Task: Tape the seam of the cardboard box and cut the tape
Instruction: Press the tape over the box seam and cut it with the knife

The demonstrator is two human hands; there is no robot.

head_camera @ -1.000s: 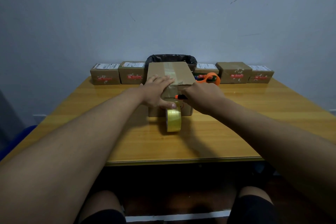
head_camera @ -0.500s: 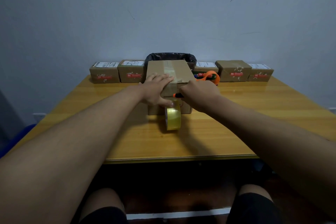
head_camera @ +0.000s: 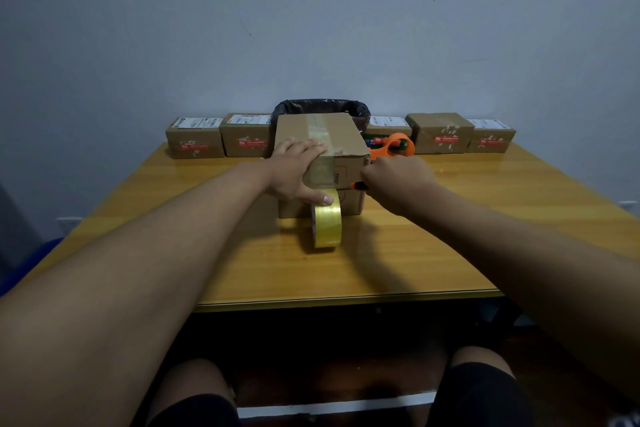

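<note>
— Wooden table [head_camera: 450, 253], pale scuffed wall behind it. Where is the cardboard box [head_camera: 332, 149]?

— Under the left hand [head_camera: 294, 172]. That hand lies flat and spread on the box's top near the seam tape, fingers extended, gripping nothing; its thumb [head_camera: 320, 199] presses down on the box's near face, right at the top of the tape roll [head_camera: 327, 222].

— And the roll?

— Standing on edge on the table just below that thumb, against the box front.

— The right hand [head_camera: 398, 173]?

— Curled closed beside the box's right near corner, around an orange-and-black cutter [head_camera: 358, 186] whose tip pokes out towards the left hand. Just beyond its knuckles lies an orange handle [head_camera: 398, 146], scissors I think.

— Farther back?

— A row of small cartons [head_camera: 440, 133] along the wall, and a black-lined bin [head_camera: 322, 106] behind the box.
</note>
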